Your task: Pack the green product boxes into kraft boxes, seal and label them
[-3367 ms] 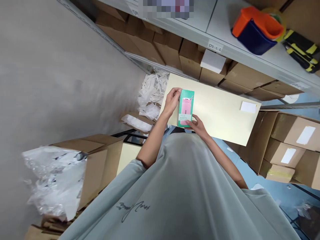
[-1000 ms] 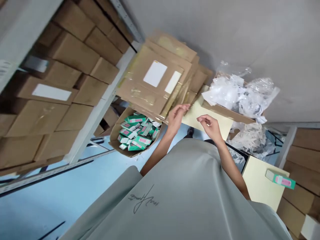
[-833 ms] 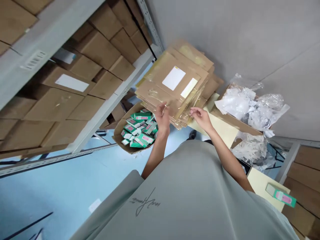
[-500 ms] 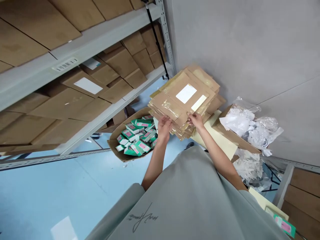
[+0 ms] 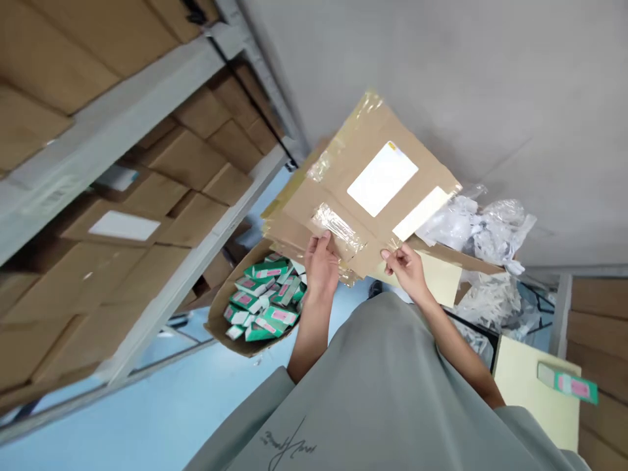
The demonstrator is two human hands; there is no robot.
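A flattened cardboard box (image 5: 338, 163) with two white labels and strips of clear tape is raised and tilted in front of me. My left hand (image 5: 322, 263) grips its lower edge near the taped patch, thumb on top. At the lower right corner, my right hand (image 5: 406, 267) pinches the cardboard between thumb and fingers. Other flattened cardboard shows partly beneath it; most of that stack is hidden. Just left of my left hand stands an open carton (image 5: 220, 302) holding several small green and white boxes (image 5: 265, 294).
Shelving (image 5: 161, 118) packed with brown cartons runs along the left. A carton of crumpled white paper and plastic (image 5: 481, 226) stands at the right by the grey wall (image 5: 441, 72). One green box (image 5: 569, 384) lies on a cream surface (image 5: 534, 399) at lower right.
Both hands have lifted the top flattened box off the stack and tilted it up toward me. My right hand has shifted right along its edge. The view has turned slightly.
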